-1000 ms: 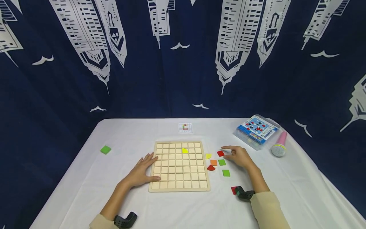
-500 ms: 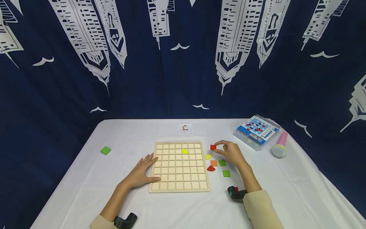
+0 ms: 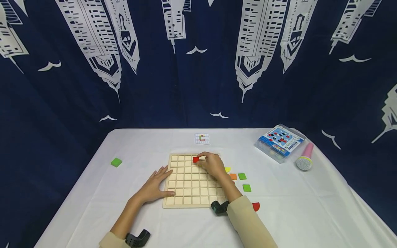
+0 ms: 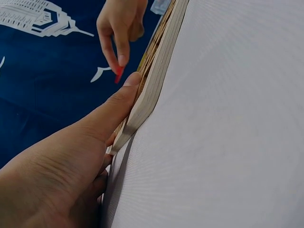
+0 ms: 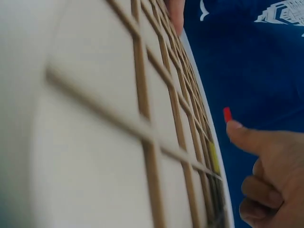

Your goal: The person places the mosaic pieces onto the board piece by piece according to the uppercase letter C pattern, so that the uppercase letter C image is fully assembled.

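My right hand (image 3: 214, 166) pinches a red square tile (image 3: 195, 159) between thumb and fingertips, over the upper part of the wooden grid board (image 3: 186, 199). The right wrist view shows the tile's red end (image 5: 227, 114) past the thumb, apart from the board. A yellow tile (image 5: 213, 156) lies in the grid there; in the head view the right hand covers it. My left hand (image 3: 154, 187) rests at the board's left edge, fingers spread and the thumb lying over the rim. In the left wrist view that thumb (image 4: 116, 107) lies along the board's edge.
Right of the board lie an orange tile (image 3: 233, 176), a yellow piece (image 3: 227, 169), green tiles (image 3: 246, 187) and a red piece (image 3: 256, 206). A green piece (image 3: 116, 162) lies far left. A pattern card (image 3: 202, 138), plastic case (image 3: 280, 143) and pink microphone (image 3: 305, 157) stand farther back.
My right hand has picked up the red square tile from the right of the board and carried it left over the grid. The left hand stays in place.
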{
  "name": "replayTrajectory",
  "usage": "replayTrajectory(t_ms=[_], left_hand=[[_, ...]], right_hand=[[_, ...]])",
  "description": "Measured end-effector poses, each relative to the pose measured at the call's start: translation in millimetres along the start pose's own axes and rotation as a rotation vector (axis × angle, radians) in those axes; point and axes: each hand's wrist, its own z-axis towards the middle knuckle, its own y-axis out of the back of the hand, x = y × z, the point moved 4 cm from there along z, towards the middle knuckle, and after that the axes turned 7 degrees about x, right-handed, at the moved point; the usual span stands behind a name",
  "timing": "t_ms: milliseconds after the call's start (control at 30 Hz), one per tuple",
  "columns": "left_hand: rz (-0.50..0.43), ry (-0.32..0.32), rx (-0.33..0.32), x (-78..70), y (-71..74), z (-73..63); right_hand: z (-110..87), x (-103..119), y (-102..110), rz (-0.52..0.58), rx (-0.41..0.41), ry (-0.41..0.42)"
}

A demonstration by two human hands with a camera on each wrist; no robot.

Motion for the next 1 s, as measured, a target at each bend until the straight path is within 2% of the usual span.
replayTrajectory(t_ms=[233, 367, 667, 833, 1000], left_hand=[[-0.014, -0.004, 0.003, -2.1, 1.5, -1.3], [-0.012, -0.002, 0.004, -1.9, 1.9, -2.1], [-0.01, -0.001, 0.001, -0.9, 0.8, -1.9], [-0.007, -0.007, 0.002, 0.0, -0.1, -1.7], [0.002, -0.001, -0.005, 0.4, 0.4, -1.6]], right_hand=[[1.2, -6.0, -11.3, -0.043, 0.023, -0.018], [1.1, -6.7, -13.1, -0.04, 0.043, -0.006], [0.5, -6.0, -12.3, -0.072, 0.029, 0.011], [-9.7, -11.5, 8.0, 0.023, -0.004, 0.002], [-28.6, -30.5, 43.9, -0.013, -0.069, 0.015]])
